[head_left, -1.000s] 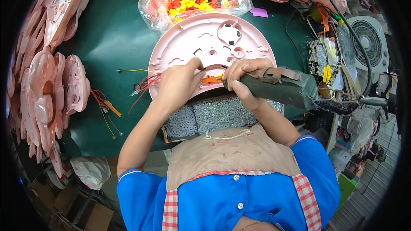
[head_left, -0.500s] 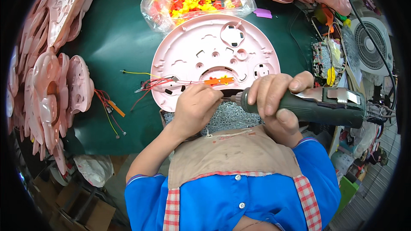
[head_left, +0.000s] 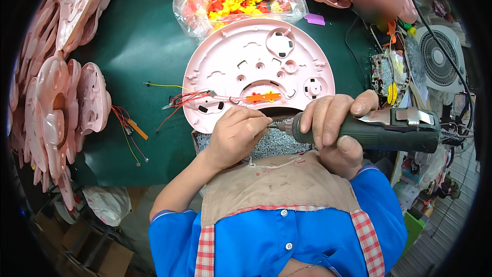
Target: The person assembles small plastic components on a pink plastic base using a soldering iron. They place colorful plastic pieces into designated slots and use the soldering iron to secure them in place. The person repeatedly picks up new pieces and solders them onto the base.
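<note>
My right hand (head_left: 335,123) is wrapped round a dark green electric screwdriver (head_left: 389,134), held level with its tip toward the left. At that tip my left hand (head_left: 238,132) is closed in a pinch; whatever small piece its fingers hold is hidden. Just beyond both hands lies a pink plastic shell (head_left: 220,54), hollow side up, with round openings and posts. On its near part sits an orange circuit board (head_left: 264,97) with red wires (head_left: 179,103) running left. Small yellow and red pieces show beside the board. Below the hands is a tray of small silvery screws (head_left: 282,142).
A clear bag of yellow and red plastic pieces (head_left: 238,4) stands behind the shell. Stacked pink shells (head_left: 46,102) fill the left side. Another wired orange board (head_left: 137,129) lies beside them. A white fan (head_left: 439,56) and a hanging black cable (head_left: 441,36) are at right.
The screwdriver tip and my left fingers have drawn slightly apart, baring more of the bit. The view has shifted a little. A blurred round shape now shows at the upper right.
</note>
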`<move>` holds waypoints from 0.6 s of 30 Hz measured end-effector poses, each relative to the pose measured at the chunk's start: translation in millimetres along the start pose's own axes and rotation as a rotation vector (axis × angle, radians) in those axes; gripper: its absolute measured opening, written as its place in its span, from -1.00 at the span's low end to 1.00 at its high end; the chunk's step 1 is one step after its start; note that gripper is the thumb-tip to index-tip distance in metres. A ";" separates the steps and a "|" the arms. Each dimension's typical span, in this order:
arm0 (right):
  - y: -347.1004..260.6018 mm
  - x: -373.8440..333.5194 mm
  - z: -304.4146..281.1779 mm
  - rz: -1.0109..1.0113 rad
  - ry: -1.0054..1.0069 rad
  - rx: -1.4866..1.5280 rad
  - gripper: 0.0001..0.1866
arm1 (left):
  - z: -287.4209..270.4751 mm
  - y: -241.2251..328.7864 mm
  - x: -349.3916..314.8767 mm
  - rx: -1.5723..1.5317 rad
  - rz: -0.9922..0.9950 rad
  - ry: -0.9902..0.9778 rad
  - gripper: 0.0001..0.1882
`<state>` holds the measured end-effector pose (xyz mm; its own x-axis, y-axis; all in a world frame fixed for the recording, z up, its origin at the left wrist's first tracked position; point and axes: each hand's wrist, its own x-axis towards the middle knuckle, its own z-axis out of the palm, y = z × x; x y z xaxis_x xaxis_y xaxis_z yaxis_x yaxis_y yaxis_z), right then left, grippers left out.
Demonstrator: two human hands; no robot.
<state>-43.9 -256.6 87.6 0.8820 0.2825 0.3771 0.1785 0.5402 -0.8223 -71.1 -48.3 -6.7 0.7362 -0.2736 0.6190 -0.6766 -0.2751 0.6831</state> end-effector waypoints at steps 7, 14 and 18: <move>9.5 5.6 -0.6 0.015 -0.134 -0.136 -0.50 | 1.3 -2.5 -5.6 0.065 0.066 0.044 -0.54; 11.5 11.4 1.4 -0.020 -0.062 -0.074 -0.47 | -1.9 -8.1 -4.7 0.105 0.032 0.065 -0.52; 10.5 11.6 0.1 -0.006 -0.088 -0.136 -0.46 | 0.1 -10.3 -4.2 0.068 0.033 0.062 -0.54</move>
<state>-31.8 -247.6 83.4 0.8405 0.3512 0.4126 0.2460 0.4311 -0.8681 -67.3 -44.4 -16.4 0.7116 -0.2270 0.6649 -0.6986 -0.3289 0.6354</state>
